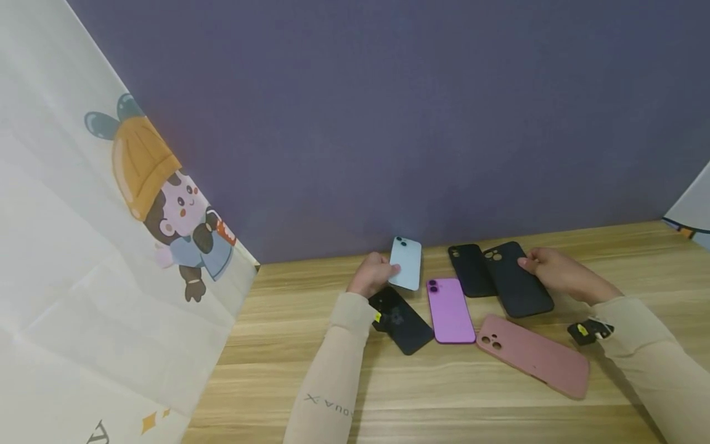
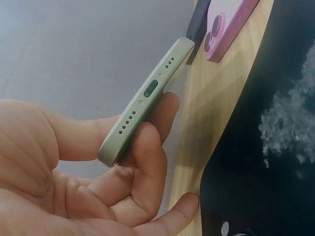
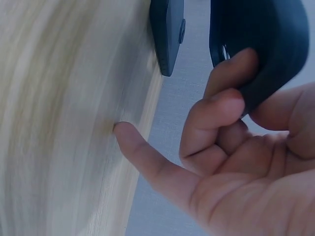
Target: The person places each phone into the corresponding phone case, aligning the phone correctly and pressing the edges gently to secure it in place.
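Observation:
My left hand (image 1: pixel 370 275) pinches a pale phone (image 1: pixel 407 264) by its side, thumb on the back with the two camera lenses. The left wrist view shows the phone's (image 2: pixel 147 98) bottom edge and charging port, tilted above the table. Just below that hand lies a black phone or case (image 1: pixel 402 324) with a dark pattern. My right hand (image 1: pixel 560 274) grips a dark phone case (image 1: pixel 518 283) by its right edge. In the right wrist view the hollow case (image 3: pixel 270 39) is held between thumb and fingers, with the little finger (image 3: pixel 135 142) stretched to the table.
A purple phone (image 1: pixel 450 311) lies in the middle. Behind it is another black case (image 1: pixel 470 268), overlapped by the held one in the head view. A pink case (image 1: pixel 535 357) with camera holes lies nearer, at right. A grey-purple panel (image 1: pixel 416 123) rises behind the wooden table (image 1: pixel 288 357).

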`<state>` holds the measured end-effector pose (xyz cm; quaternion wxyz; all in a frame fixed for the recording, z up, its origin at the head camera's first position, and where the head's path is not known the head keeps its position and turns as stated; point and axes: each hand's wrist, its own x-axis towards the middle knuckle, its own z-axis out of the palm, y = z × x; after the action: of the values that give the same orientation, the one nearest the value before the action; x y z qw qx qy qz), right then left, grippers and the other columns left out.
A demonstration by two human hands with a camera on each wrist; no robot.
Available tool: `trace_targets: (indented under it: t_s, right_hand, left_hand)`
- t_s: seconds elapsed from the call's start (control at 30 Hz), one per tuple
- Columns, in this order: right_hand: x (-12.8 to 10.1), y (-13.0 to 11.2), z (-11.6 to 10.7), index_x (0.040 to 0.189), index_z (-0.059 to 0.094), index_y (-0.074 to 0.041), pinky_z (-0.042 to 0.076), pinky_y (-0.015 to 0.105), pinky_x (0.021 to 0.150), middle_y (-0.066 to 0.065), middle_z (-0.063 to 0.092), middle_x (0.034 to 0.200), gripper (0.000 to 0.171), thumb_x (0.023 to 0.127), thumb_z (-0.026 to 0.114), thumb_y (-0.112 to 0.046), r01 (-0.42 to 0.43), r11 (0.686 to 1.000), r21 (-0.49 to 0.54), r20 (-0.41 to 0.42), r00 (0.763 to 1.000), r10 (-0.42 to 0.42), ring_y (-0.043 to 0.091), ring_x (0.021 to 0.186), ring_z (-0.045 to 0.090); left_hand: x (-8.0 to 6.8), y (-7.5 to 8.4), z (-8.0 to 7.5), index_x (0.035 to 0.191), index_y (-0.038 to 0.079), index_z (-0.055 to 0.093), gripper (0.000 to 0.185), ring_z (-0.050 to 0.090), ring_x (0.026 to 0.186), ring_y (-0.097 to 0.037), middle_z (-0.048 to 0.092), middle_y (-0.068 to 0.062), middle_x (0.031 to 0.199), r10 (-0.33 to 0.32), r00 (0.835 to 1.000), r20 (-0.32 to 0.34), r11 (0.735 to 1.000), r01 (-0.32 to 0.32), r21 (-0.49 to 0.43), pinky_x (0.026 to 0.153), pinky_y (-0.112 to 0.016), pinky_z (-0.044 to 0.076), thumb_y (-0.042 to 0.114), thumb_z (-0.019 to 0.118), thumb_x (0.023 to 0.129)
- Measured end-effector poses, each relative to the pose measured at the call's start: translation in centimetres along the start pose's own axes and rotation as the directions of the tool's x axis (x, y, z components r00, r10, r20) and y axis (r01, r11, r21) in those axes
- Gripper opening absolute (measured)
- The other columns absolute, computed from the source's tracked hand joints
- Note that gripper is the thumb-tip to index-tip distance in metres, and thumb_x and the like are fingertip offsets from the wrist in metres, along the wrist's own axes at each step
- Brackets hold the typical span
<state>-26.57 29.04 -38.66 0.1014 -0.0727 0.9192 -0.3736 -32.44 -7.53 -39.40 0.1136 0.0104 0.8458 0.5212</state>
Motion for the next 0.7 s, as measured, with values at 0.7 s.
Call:
trace_targets:
  t_s: [0.7]
  right_hand:
    - [0.35,-0.33,0.68,0.101,0.049,0.003,0.036,0.032,0.064,0.006,0.046,0.082,0.043,0.114,0.027,-0.031,0.043,0.999,0.023,-0.056,0.998,-0.042,0.018,0.076,0.045]
  left_hand:
    - [-0.79,0.13,0.54,0.077,0.009,0.049,0.030,0.046,0.071,-0.015,0.046,-0.002,0.079,0.065,0.995,-0.080,0.998,-0.063,0.022,0.060,-0.026,0.039,0.019,0.067,0.099]
